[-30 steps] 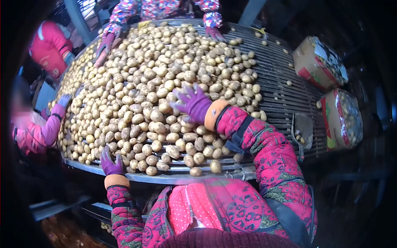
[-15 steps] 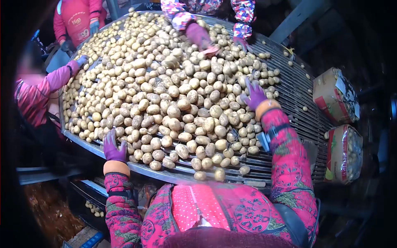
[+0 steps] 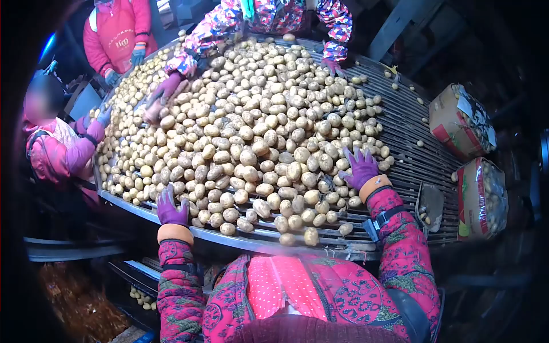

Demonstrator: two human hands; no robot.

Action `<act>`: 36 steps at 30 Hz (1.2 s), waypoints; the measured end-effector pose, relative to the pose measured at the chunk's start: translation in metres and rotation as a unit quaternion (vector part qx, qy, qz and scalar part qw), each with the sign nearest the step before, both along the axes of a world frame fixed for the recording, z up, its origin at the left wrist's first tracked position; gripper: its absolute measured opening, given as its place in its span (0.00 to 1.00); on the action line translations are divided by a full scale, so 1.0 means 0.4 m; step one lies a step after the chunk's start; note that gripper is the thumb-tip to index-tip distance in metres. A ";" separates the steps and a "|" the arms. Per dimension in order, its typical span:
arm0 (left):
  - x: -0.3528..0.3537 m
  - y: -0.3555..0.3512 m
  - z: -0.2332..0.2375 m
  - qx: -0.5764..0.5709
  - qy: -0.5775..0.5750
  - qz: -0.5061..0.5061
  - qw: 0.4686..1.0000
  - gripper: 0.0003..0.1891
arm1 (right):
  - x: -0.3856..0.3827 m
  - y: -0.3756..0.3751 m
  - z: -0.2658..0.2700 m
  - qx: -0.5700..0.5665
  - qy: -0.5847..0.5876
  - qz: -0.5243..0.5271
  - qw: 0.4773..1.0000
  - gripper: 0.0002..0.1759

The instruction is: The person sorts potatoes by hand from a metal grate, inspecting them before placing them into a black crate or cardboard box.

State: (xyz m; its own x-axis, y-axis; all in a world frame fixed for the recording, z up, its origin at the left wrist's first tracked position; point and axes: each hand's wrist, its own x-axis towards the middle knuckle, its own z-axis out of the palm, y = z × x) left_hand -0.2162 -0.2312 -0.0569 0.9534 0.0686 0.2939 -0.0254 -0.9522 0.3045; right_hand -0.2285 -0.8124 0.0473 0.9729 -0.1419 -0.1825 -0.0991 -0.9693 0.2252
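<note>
A broad heap of potatoes (image 3: 246,137) lies on a slatted metal table (image 3: 412,131). My left hand (image 3: 171,208), in a purple glove, rests at the table's near left edge, with its fingers spread beside the nearest potatoes. On the right side of the heap, my right hand (image 3: 361,170) wears a matching glove. Its fingers are apart and lie against potatoes, gripping none that I can see.
Two cardboard boxes (image 3: 462,121) (image 3: 482,197) stand off the table's right side, the nearer one holding potatoes. A scoop-like container (image 3: 429,207) lies on the slats. Across the heap, a co-worker's gloved hand (image 3: 163,97) reaches in; other people stand at the left.
My right hand has come nearer to my body along the heap's right side. My left hand stays at the edge. The co-worker opposite has swept one arm towards the left of the picture.
</note>
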 end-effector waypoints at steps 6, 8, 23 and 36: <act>0.002 0.004 -0.008 0.004 0.010 0.007 1.000 0.39 | 0.005 0.009 0.005 -0.006 0.017 -0.015 1.000 0.52; 0.001 0.006 -0.010 0.001 0.018 0.008 1.000 0.39 | 0.006 0.009 0.000 -0.006 0.012 -0.018 1.000 0.52; -0.001 0.001 -0.006 0.006 0.017 0.013 1.000 0.40 | 0.012 0.013 -0.006 -0.025 0.010 -0.017 0.999 0.52; 0.001 0.002 -0.006 0.005 0.005 0.009 1.000 0.39 | 0.016 0.018 0.004 -0.021 -0.006 0.001 1.000 0.52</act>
State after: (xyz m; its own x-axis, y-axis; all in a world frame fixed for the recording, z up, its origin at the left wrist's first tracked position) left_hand -0.2157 -0.2304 -0.0593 0.9550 0.0827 0.2849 -0.0054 -0.9554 0.2954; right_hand -0.2222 -0.8050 0.0488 0.9752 -0.1477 -0.1648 -0.1006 -0.9592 0.2644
